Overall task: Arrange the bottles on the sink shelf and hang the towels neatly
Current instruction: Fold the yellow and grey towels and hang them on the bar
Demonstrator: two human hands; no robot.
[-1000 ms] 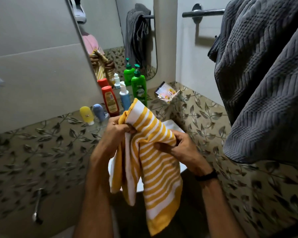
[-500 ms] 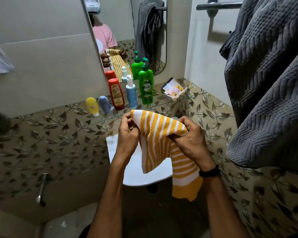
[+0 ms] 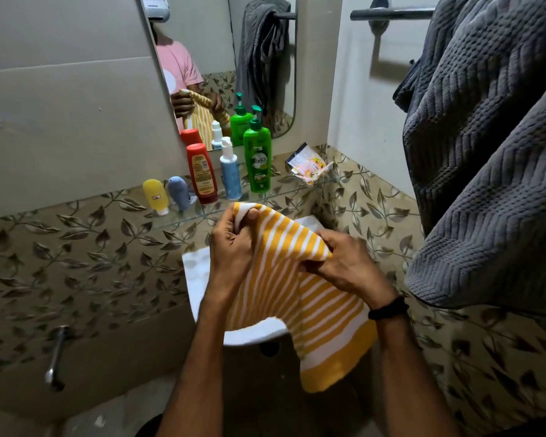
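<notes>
Head view. Both hands clenched on the top edge of a yellow-and-white striped cloth towel (image 3: 300, 279): left hand (image 3: 232, 253) pinching one upper corner, right hand (image 3: 344, 266) gripping the other end of that edge, with a dark band on its wrist. Stretched between them over the white ceramic sink (image 3: 199, 279), the rest hanging down in front, one lower corner drooping past the basin rim.

Behind, on the clear glass shelf (image 3: 183, 220) under the mirror (image 3: 208, 64), bottles standing upright in a row: small yellow bottle (image 3: 155, 197), small grey-blue bottle (image 3: 178, 193), red squeeze bottle (image 3: 201, 173), white-and-blue pump bottle (image 3: 230, 171), green pump bottle (image 3: 257, 159). Further right, a crumpled sachet packet (image 3: 308, 164) on the same shelf.

On the right, a dark grey ribbed towel (image 3: 486, 171) draped from the chrome wall rail (image 3: 391, 14).

Judged from this: bottles look arranged, grey towel hung though bunched, striped towel not yet hung.
</notes>
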